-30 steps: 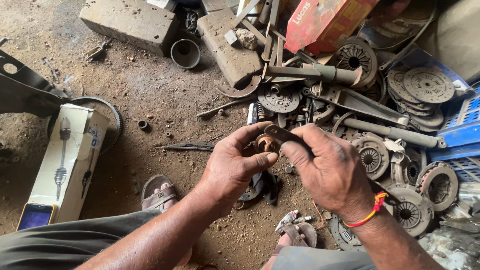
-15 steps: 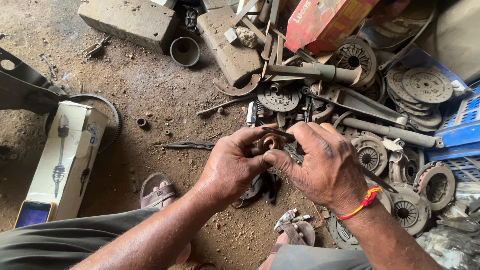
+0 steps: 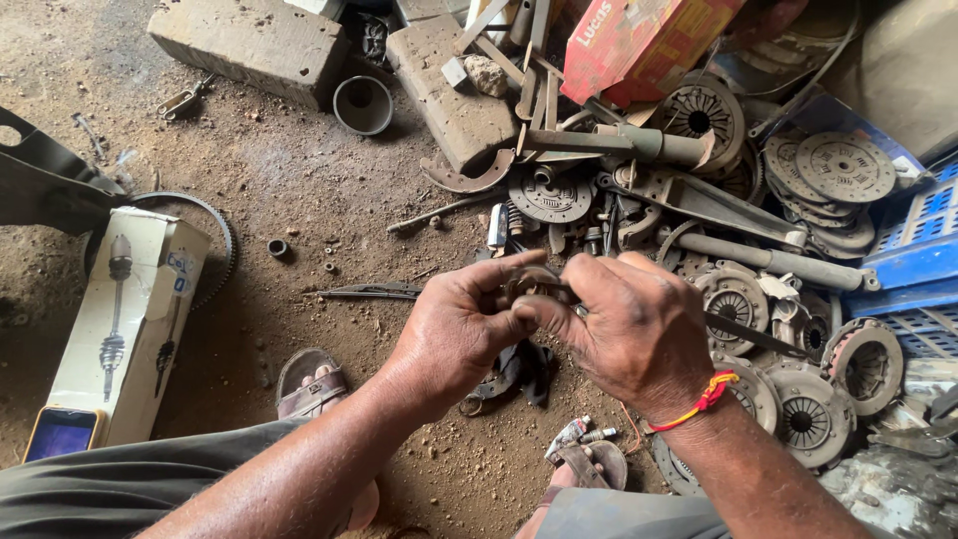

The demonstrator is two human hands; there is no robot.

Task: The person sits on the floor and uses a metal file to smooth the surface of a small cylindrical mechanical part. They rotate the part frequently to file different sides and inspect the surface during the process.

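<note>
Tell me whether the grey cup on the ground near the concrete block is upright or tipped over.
Tipped. The grey cup lies on its side on the dirt, its round mouth facing the camera, beside the concrete block.

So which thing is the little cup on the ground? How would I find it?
Start at the big grey stone block on the dirt floor. Right beside its lower right corner lies a short grey metal cup. Unlike the flat discs nearby, it is round, hollow and open-mouthed.

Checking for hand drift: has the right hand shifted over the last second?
Yes. The right hand has moved slightly left, closer to the left hand, judged against the clutch plates on the ground.
</note>
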